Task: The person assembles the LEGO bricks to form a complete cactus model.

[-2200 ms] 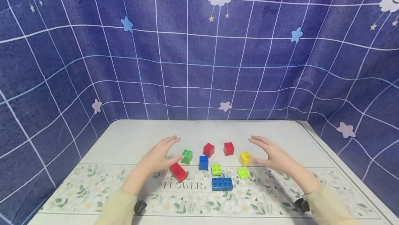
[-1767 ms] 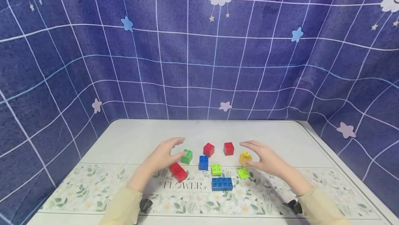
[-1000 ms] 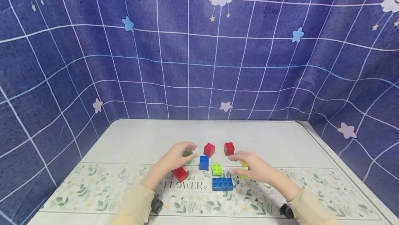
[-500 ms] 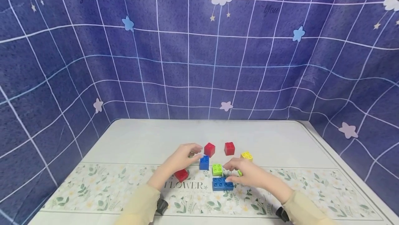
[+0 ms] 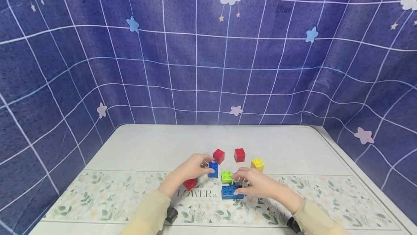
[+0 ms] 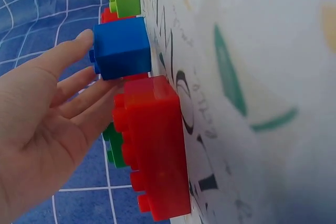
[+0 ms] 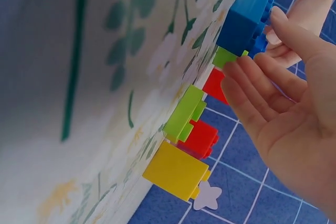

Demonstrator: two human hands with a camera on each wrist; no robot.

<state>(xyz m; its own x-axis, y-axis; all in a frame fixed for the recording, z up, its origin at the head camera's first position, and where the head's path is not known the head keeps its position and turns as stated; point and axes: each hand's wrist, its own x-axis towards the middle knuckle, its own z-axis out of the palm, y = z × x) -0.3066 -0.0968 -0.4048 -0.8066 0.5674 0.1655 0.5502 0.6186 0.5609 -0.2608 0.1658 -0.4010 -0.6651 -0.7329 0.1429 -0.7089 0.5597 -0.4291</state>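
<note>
My left hand (image 5: pixel 195 165) reaches in from the left to the small blue brick (image 5: pixel 213 170), which stands upright on the table. In the left wrist view its thumb lies at the studded side of that brick, and the other fingers extend behind it. My right hand (image 5: pixel 255 181) is above the right end of the long blue brick (image 5: pixel 228 192), thumb tip at the studs and fingers loosely bent. A lime brick (image 5: pixel 226 177) sits just behind the long one. Under my left hand, the long red brick (image 5: pixel 190 184) is partly covered.
Two red bricks (image 5: pixel 219 156) (image 5: pixel 239 155) stand farther back, with a yellow brick (image 5: pixel 257 164) at the right. Hidden from the head view are a green brick (image 6: pixel 116 148) and a thin lime brick (image 7: pixel 184 114). A patterned curtain (image 5: pixel 208 75) surrounds the white table (image 5: pixel 146 141).
Both hands have come inward: my left moved right to the small blue brick, my right moved left and nearer, past the yellow brick to the long blue one. The bricks stayed put.
</note>
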